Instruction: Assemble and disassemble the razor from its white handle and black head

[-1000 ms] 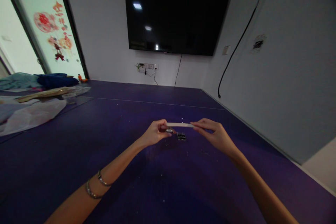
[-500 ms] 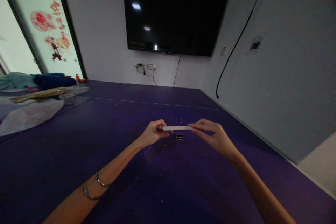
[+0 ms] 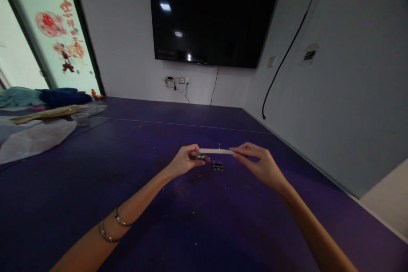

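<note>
A thin white strip (image 3: 216, 151) stretches level between my two hands, above the purple surface. My right hand (image 3: 255, 159) pinches its right end between thumb and fingers. At the other end, the closed fingers of my left hand (image 3: 188, 159) grip the strip. A small dark and silvery piece (image 3: 200, 157) also sits in those left fingers, just below the strip; its kind is too small to make out. Under the strip, between the hands, a small dark flat object with pale marks (image 3: 218, 165) lies on the surface.
Tiny pale specks dot the purple surface (image 3: 143, 221). At the far left lie blue cloths (image 3: 63, 97) and clear plastic sheeting (image 3: 41, 140). A black cable (image 3: 283, 57) hangs along the right wall, and a television (image 3: 213, 21) is mounted ahead above sockets.
The white strip has risen slightly and looks thinner, seen more edge-on. A little more of the small silvery piece shows beneath it. Both hands stay almost in place.
</note>
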`<state>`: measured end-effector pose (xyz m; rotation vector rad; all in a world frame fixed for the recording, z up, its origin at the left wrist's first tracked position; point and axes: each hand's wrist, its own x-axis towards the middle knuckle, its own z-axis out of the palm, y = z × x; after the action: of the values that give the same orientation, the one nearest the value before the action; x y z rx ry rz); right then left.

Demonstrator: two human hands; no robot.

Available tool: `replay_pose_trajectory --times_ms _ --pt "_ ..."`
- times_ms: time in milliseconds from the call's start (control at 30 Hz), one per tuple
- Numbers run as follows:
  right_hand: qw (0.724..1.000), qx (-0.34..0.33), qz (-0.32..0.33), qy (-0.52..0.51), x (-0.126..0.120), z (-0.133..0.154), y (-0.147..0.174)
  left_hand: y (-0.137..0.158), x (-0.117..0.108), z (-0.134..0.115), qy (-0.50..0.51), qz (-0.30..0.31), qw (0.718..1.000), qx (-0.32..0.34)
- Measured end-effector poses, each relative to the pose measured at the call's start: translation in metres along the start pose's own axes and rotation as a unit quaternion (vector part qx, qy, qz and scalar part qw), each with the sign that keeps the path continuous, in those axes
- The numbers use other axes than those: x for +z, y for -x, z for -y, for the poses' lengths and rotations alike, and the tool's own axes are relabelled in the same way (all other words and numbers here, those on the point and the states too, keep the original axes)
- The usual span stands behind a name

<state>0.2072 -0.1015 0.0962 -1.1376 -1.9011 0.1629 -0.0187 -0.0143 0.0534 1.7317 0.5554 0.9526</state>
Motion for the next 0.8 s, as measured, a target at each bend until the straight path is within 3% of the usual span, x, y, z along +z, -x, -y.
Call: replay_pose_trajectory --times_ms 200,333,800 --pt "0.998 0.024 0.039 -0.036 0.000 -0.008 0.000 0.001 0.001 -0.003 0.000 -0.002 1.000 -0.011" --pt "0.998 0.047 0.016 -0.044 0.000 -0.013 -0.001 0.002 0.001 -0.004 0.006 -0.003 1.000 0.002" --pt "0.996 0.036 0.062 -0.057 0.003 -0.005 0.000 0.002 0.004 -0.005 -0.003 -0.016 1.000 -0.019"
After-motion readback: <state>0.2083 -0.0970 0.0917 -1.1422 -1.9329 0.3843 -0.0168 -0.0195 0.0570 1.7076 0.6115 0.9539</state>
